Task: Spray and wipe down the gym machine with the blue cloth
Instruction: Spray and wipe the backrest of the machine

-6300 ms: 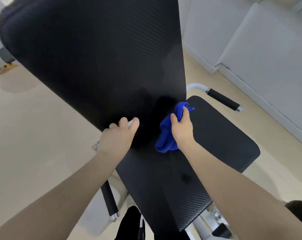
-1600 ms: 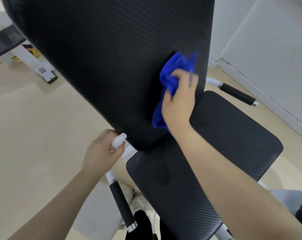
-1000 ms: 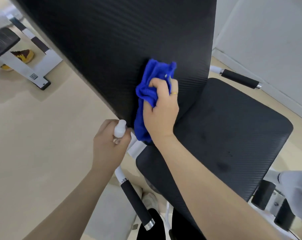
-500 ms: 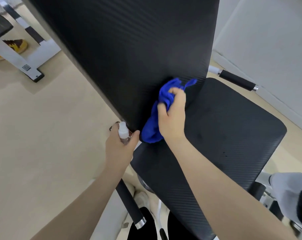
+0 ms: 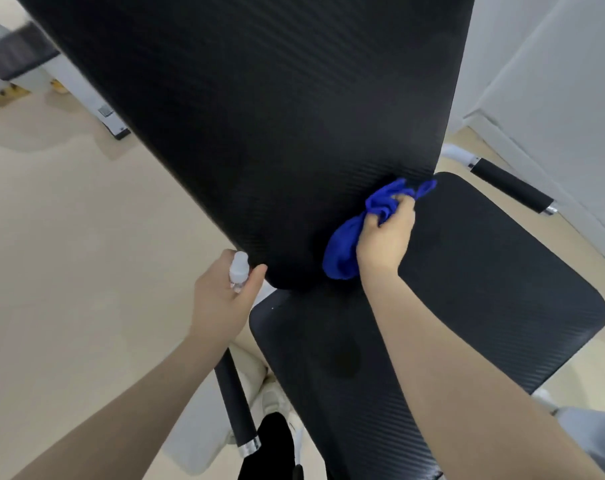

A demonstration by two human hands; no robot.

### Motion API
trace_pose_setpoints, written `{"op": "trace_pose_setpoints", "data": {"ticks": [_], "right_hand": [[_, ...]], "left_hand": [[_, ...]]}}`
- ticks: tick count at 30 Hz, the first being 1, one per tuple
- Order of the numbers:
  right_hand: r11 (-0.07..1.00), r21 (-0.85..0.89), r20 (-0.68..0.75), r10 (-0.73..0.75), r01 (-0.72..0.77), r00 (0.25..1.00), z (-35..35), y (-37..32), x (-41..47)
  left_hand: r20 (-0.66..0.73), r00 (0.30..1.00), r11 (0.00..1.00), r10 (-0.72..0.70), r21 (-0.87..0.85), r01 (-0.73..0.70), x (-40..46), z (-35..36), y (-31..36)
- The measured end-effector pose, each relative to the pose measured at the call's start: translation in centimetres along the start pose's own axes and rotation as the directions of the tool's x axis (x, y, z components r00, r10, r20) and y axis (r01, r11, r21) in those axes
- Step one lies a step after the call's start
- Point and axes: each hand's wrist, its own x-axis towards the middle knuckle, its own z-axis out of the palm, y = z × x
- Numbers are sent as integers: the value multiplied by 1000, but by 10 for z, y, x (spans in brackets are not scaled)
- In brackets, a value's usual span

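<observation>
Sliding rightward since half a second ago, the right hand (image 5: 384, 239) grips the bunched blue microfibre cloth (image 5: 342, 251), pressing it on the black textured backrest pad (image 5: 277, 116) ahead. The left hand (image 5: 221, 299) clasps a small white-capped spray bottle (image 5: 238, 268), likely kept ready for respraying.

Beige floor (image 5: 69, 271) carries the gym machine (image 5: 484, 289), plus a second bench's white frame (image 5: 96, 105) far left.
</observation>
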Motion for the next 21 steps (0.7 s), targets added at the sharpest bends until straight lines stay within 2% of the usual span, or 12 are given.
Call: {"op": "trace_pose_setpoints", "data": {"ticks": [1, 3, 5, 6, 7, 9, 11, 13, 17, 19, 21], "right_hand": [[991, -33, 56, 129, -127, 990, 6, 17, -8], [937, -83, 157, 348, -339, 924, 13, 34, -22], [891, -33, 174, 451, -453, 875, 14, 24, -21], [899, 7, 170, 431, -439, 886, 12, 14, -20], [926, 50, 168, 361, -373, 917, 10, 3, -22], [982, 138, 149, 107, -128, 983, 7, -21, -39], [983, 156, 151, -117, 93, 982, 12, -41, -70], [980, 69, 199, -195, 185, 960, 20, -49, -98], [950, -100, 363, -241, 295, 900, 22, -36, -128], [933, -91, 375, -292, 349, 879, 18, -45, -136], [886, 14, 296, -445, 463, 845, 16, -78, -136]], "left_hand": [[3, 1000, 1000, 8, 14, -8, 0, -2, 1], [19, 1000, 999, 15, 48, -16, -2, -8, 4], [45, 999, 996, 19, 83, -23, -3, -12, 5], [57, 998, 995, 21, 95, -26, -3, -15, 5], [68, 997, 994, 28, 106, -35, -3, -16, 6], [93, 994, 989, 53, 133, -65, -2, -18, 7], [127, 989, 985, 72, 146, -91, -2, -20, 7], [176, 980, 982, 96, 147, -123, -3, -23, 7], [233, 968, 985, 89, 123, -120, -8, -33, 6], [219, 972, 989, 85, 97, -108, -9, -37, 4], [170, 980, 994, 104, 15, -108, -10, -45, 5]]}}
